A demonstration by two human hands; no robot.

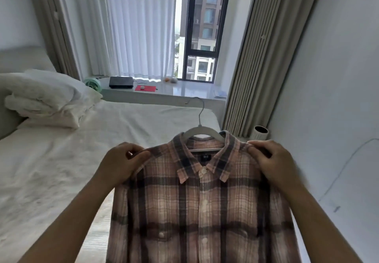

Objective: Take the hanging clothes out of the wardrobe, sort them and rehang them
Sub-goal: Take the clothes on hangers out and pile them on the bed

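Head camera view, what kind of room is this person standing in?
Most likely a bedroom in a flat. A bed with white sheets and stacked pillows fills the left side, long curtains cover a window, and both hands hold a plaid shirt on a hanger.

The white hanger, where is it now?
In the head view, lower centre: the white hanger sits inside the plaid shirt collar, over the bed.

Soft daylight comes from the window [202, 35] at twelve o'clock, glowing through the sheer curtain [139, 27]. My room looks evenly bright, shadows faint. Wide-angle bending curves the walls toward three and nine o'clock; everything is slightly soft.
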